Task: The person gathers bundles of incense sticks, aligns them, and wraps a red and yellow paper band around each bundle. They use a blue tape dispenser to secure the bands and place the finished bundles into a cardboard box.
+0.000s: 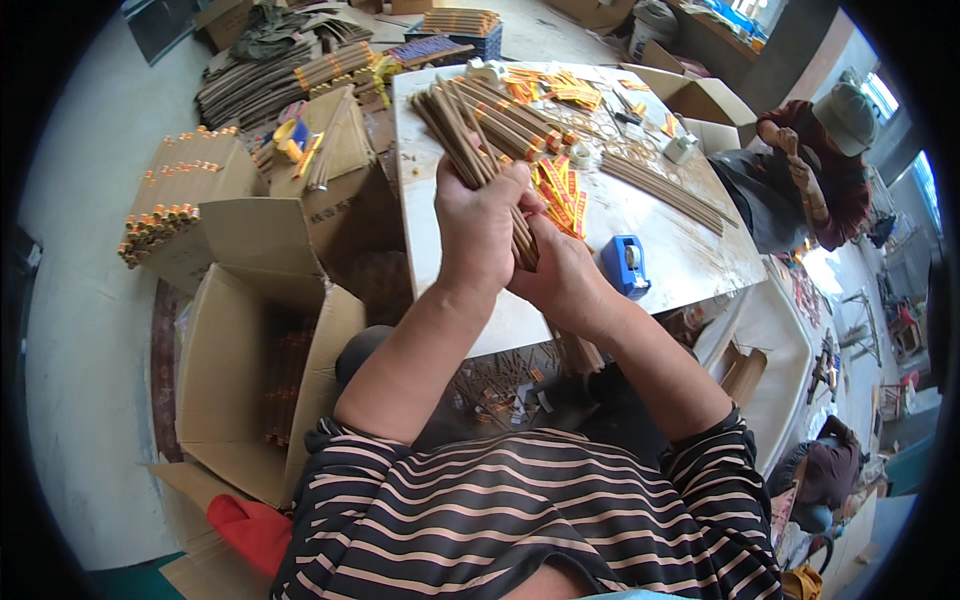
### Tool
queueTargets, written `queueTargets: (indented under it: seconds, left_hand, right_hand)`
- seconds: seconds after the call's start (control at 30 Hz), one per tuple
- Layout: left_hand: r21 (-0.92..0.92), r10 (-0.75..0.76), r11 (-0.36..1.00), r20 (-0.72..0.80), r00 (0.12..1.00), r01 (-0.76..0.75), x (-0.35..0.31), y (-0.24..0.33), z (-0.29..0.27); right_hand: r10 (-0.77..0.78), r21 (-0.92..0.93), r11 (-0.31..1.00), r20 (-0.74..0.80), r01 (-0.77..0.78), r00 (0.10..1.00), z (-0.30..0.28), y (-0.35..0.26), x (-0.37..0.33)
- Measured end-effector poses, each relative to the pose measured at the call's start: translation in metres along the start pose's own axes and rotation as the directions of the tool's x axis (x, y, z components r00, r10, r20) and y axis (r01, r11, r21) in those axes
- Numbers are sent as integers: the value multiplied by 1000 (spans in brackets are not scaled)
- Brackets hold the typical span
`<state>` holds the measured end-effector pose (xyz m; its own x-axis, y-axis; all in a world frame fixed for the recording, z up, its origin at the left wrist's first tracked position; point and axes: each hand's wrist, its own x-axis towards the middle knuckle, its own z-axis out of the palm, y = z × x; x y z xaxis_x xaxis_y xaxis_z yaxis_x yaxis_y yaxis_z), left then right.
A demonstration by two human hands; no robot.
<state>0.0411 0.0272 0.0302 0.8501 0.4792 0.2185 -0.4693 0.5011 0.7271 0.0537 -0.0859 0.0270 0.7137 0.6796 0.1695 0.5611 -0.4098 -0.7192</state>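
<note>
Over the near side of the white table (430,245), both my hands are closed round a bundle of thin brown incense sticks (452,135), which slants up to the left. My left hand (478,225) wraps the bundle's middle. Lower down, my right hand (562,270) grips it close to its near end, and the fingers partly hide the sticks. Just beyond my hands lie red and yellow paper labels (562,195) and banded stick bundles (510,112). A blue tape dispenser (626,268) stands to the right of my right hand. More loose sticks (665,190) lie behind it.
An open cardboard box (225,360) with bundles inside stands at my left. Behind it are stacked banded bundles (190,170) and another box (345,215). Sticks and scraps litter the floor (500,385) under the table. A person in a cap (840,180) sits at the right.
</note>
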Motion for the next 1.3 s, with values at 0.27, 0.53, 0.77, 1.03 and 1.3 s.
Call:
queueTargets:
  seconds: [0.27, 0.53, 0.77, 1.03, 1.3]
  left_hand:
    - [227, -72, 974, 402, 913, -23, 16, 37, -5]
    - [375, -16, 923, 277, 961, -93, 23, 5, -12]
    - [451, 193, 855, 178, 965, -255, 21, -10, -9]
    - [537, 242, 800, 118, 963, -266, 15, -24, -14]
    - [442, 215, 866, 93, 972, -234, 14, -21, -21]
  right_hand:
    - [-87, 724, 689, 56, 20, 995, 30, 15, 32]
    - [-64, 722, 687, -55, 84, 996, 64, 64, 42]
    - [8, 654, 754, -99, 59, 995, 90, 79, 43]
    - [-12, 717, 686, -159, 124, 987, 111, 103, 43]
    - [5, 652, 755, -118, 74, 993, 120, 104, 42]
